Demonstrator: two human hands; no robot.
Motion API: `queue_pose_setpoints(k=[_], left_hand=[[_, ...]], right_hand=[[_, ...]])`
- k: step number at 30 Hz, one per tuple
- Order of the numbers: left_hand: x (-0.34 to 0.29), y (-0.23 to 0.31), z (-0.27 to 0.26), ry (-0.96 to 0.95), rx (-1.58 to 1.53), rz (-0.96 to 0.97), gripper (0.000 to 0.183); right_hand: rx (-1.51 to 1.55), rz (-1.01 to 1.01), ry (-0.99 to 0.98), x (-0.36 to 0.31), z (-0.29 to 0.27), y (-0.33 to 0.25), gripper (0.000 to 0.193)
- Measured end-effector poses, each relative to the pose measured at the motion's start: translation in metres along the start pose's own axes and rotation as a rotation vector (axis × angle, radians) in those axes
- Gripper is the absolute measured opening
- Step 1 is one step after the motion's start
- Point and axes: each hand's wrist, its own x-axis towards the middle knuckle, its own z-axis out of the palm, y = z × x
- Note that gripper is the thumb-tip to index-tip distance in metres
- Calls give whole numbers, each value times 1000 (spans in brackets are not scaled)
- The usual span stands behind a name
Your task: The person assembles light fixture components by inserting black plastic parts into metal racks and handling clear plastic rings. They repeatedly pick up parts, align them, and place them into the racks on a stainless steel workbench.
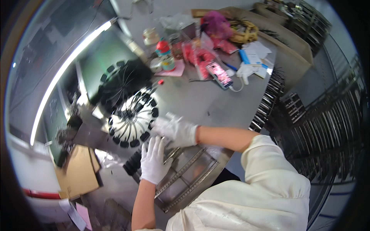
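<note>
My left hand [152,161], in a white glove, lies over the left end of a metal rack frame [182,179] with its fingers stretched out and thumb apart. Beside it is a row of black blocks [132,163]. My right hand [175,130], also gloved in white, reaches leftward just beyond the left one; its fingers are blurred, and whether they pinch anything is hidden. Near its fingertips stands a ring of black-headed parts on thin dark stems [130,119], over a bright white surface. A second, darker ring of such parts [122,82] shows behind it.
On the metal table [192,104] lie a phone [219,75] with a white cable, a blue notebook [249,57], red plastic bags [200,56] and a red-capped bottle [165,56]. Racks of dark parts [268,102] line the right edge. Cardboard [78,173] stands left, below a bright tube lamp [63,71].
</note>
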Motion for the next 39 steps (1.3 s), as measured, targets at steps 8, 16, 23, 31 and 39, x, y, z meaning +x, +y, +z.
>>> queue_pose_setpoints(k=[8, 16, 23, 31, 39], left_hand=[[-5, -15, 12, 72, 102, -66, 86], [-34, -21, 6, 39, 119, -180, 85], [-102, -80, -15, 75, -18, -401, 77], [-122, -240, -110, 761, -293, -945, 55], [-92, -442, -186, 975, -443, -868, 51]], right_hand=[[-43, -11, -86, 21, 27, 14, 62], [-214, -207, -130, 9, 26, 6, 78], [-132, -209, -107, -9, 31, -16, 67], [-207, -101, -318, 4, 17, -14, 76], [-235, 55, -270, 16, 15, -13, 83]])
